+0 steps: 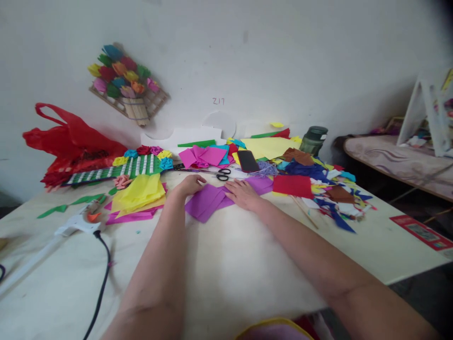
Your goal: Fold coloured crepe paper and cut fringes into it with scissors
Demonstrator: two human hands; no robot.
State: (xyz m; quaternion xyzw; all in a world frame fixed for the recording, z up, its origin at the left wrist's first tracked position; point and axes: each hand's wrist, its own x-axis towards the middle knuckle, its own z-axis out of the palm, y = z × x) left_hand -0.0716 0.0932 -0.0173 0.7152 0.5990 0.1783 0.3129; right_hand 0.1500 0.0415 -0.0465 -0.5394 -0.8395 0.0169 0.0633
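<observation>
On the table (226,264), both hands (191,185) (244,194) press flat, creased purple paper squares (207,200).

Left hand (189,185) covers the near-left corner of the purple folded paper sheets (207,202); fingertips curl out of sight. Right hand (244,194) hides the sheets' right edge. Black-handled scissors (212,172): blades partly buried under pink paper. Black power cable (101,283) cut off at bottom edge. Red printed card (421,231) blurred, text unreadable. Yellow-rimmed object (272,328) cropped by bottom edge.
</observation>
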